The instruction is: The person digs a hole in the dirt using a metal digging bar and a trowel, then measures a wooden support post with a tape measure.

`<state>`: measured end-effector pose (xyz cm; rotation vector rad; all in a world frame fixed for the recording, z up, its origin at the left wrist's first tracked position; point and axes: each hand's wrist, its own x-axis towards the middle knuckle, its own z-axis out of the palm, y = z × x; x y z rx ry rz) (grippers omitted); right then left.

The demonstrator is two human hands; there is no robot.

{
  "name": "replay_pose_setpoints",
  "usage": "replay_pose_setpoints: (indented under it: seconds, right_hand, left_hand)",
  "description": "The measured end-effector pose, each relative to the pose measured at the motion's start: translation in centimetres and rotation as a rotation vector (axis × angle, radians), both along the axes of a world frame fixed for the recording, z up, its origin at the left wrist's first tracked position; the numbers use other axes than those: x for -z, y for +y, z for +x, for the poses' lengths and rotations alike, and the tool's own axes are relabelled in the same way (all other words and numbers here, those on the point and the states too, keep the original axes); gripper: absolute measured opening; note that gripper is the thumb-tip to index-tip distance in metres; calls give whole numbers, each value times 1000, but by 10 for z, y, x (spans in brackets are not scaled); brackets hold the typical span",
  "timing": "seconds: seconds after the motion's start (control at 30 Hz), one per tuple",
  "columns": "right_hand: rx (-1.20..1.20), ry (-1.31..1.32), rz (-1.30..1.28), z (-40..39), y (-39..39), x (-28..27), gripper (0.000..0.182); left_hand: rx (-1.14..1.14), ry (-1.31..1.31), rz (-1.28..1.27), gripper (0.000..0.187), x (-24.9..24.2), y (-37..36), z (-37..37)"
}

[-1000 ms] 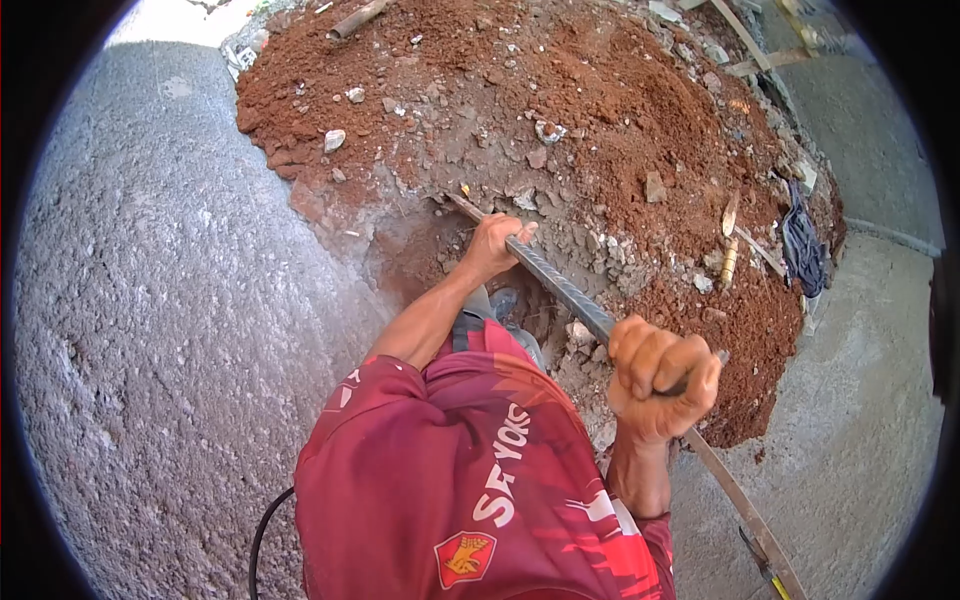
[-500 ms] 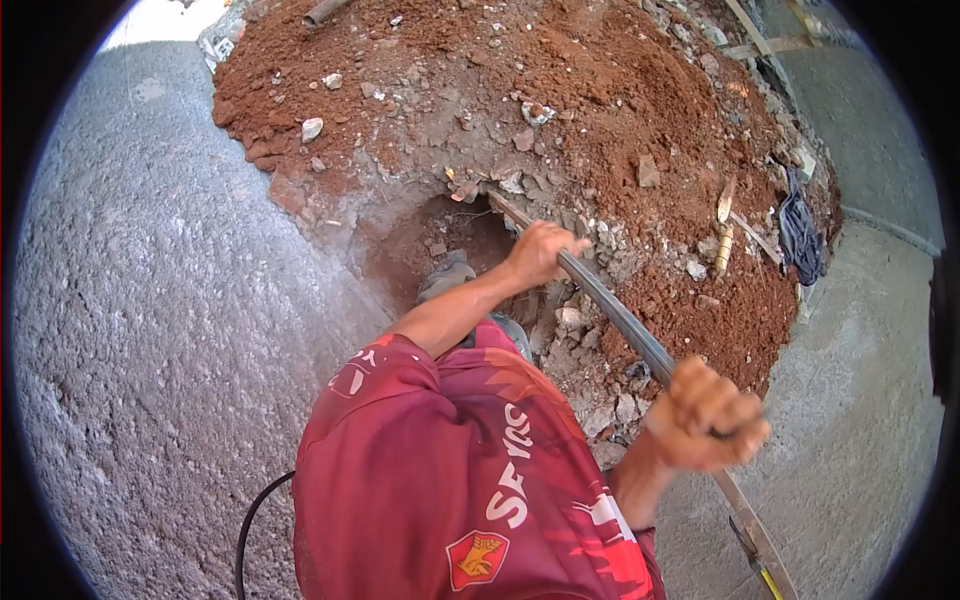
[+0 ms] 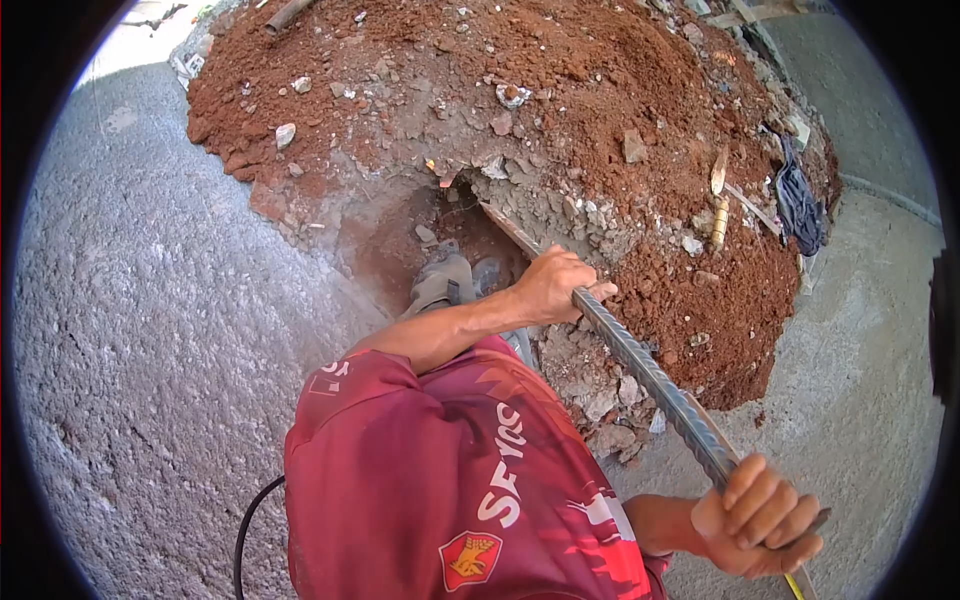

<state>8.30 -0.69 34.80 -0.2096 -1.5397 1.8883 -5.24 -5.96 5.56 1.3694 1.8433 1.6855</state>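
Note:
A long ribbed steel bar slants from the hole down to the lower right. My left hand wraps round its upper part, a short way below the pointed end. Lower down, my right hand is closed round the same bar near its near end. The bar's tip shows at the right rim of a dug hole in reddish soil, against broken grey rubble. Below the tip, inside the hole, my grey trouser leg and boot are visible, partly covered by my left arm.
A mound of red soil with stones surrounds the hole's far side. Rough concrete spreads to the left, and smoother concrete lies right. Dark cloth and a bamboo piece rest on the mound. A black cable curves beside me.
Both hands and the bar have moved back toward the lower right, the right hand furthest. The bar's tip has drawn back slightly from the hole's far edge. The view has shifted a little.

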Motion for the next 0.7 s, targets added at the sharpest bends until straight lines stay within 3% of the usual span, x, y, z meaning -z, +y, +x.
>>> replay_pose_setpoints:
  seconds: [0.1, 0.13, 0.2, 0.23, 0.27, 0.3, 0.37, 0.4, 0.47, 0.5, 0.53, 0.57, 0.6, 0.67, 0.7]
  right_hand:
    - [9, 40, 1, -17, 5, 7, 37]
    - [59, 55, -16, -34, 3, 43, 37]
    - [82, 76, -15, -69, -6, 165, 36]
    - [41, -13, -50, -82, -18, 217, 37]
    - [35, -73, 9, -91, -28, 219, 35]
    - [-20, -174, -92, -98, -38, 227, 31]
    - [-126, -642, -143, -94, -44, 255, 26]
    - [-105, -627, -134, -85, -47, 263, 26]
    - [-102, -645, -186, -65, -51, 267, 25]
    - [-30, -618, -240, -59, -49, 245, 26]
    - [20, -543, -217, -51, -40, 234, 28]
    - [113, -477, -256, -45, -34, 212, 30]
    - [125, -373, -260, -35, -26, 192, 31]
    - [71, -216, -179, -17, -13, 141, 31]
    - [32, -157, -105, -4, -4, 117, 32]
  left_hand:
    - [-20, 40, -25, 43, 17, -2, -16]
    - [-49, 47, -82, 42, 40, -3, -26]
    - [-399, 91, -222, 39, 134, -10, -51]
    - [-485, 186, -213, 37, 157, -22, -53]
    - [-575, 286, -197, 35, 174, -32, -58]
    - [-498, 89, -310, 32, 192, -43, -57]
    - [-379, -284, -575, 33, 234, -67, -44]
    - [-363, -268, -561, 33, 241, -77, -38]
    - [-286, -12, -608, 41, 244, -89, -22]
    - [-290, -26, -607, 41, 240, -79, -28]
    - [-52, -31, -555, 39, 225, -76, -24]
    - [181, -33, -492, 38, 207, -74, -19]
    - [205, -141, -424, 43, 190, -63, -10]
    - [300, -166, -401, 49, 120, -40, -6]
    - [328, -110, -260, 54, 98, -28, 0]
